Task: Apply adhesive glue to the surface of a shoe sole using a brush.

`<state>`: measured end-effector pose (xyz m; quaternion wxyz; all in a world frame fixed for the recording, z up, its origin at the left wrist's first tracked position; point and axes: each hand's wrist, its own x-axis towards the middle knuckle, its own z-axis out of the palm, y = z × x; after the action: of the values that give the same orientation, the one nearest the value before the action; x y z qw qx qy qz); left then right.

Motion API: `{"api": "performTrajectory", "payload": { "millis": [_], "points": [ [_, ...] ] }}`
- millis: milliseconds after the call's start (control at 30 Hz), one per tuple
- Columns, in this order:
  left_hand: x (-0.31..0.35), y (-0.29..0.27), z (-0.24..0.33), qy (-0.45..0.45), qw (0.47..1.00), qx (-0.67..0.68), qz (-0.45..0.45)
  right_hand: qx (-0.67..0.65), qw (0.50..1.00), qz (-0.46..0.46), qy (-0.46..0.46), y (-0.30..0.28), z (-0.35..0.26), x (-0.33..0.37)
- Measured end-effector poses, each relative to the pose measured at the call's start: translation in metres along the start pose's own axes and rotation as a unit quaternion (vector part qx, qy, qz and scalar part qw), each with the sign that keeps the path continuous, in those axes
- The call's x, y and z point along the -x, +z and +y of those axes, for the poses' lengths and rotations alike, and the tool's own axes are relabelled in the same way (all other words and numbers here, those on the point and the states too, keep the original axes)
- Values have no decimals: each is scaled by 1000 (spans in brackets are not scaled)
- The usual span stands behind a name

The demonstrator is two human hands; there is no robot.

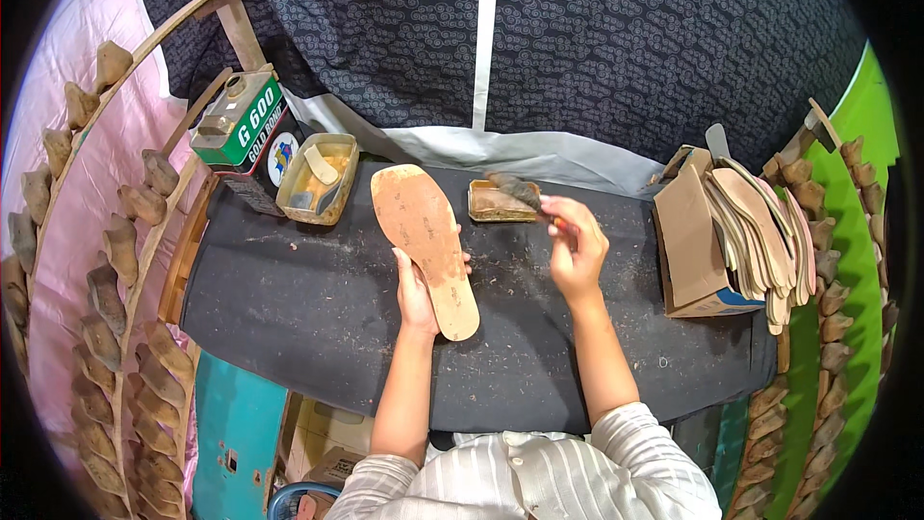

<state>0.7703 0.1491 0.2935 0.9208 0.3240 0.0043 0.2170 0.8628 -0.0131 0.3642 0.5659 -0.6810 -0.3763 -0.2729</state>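
My left hand (416, 300) holds a tan insole (421, 231) by its edges near the waist, tilted up above the table, with the thumb on its near side and fingertips showing at its right edge. The insole's face has darker brown smears across the lower half. In my right hand (578, 250), fingers pinch a brush (518, 192) with dark, clumped bristles, slightly blurred. Its bristles are over a small shallow tray (473, 204) with a brown, caked rim. Whether the bristles touch the tray's contents, I cannot tell.
A metal can (252, 140) and a plastic tub (287, 195) with scrapers stand at the back left. On the right, a cardboard box (688, 241) is stuffed with insoles. Racks of wooden shoe lasts (120, 246) flank the black-covered table (318, 299).
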Motion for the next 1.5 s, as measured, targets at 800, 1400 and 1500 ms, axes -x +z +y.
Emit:
{"api": "performTrajectory", "payload": {
  "millis": [800, 1400, 1500],
  "points": [
    [5, -4, -6, -46, 999, 3, 18, -16, 985, -95, -141, 3, -44, 16],
    [5, -20, -4, -1, 1000, -13, 10, -133, 955, -234, -126, -10, -50, 31],
    [4, -10, -6, 3, 996, -27, 82, -136, 968, -156, -139, 1, -53, 31]
  ]
}}
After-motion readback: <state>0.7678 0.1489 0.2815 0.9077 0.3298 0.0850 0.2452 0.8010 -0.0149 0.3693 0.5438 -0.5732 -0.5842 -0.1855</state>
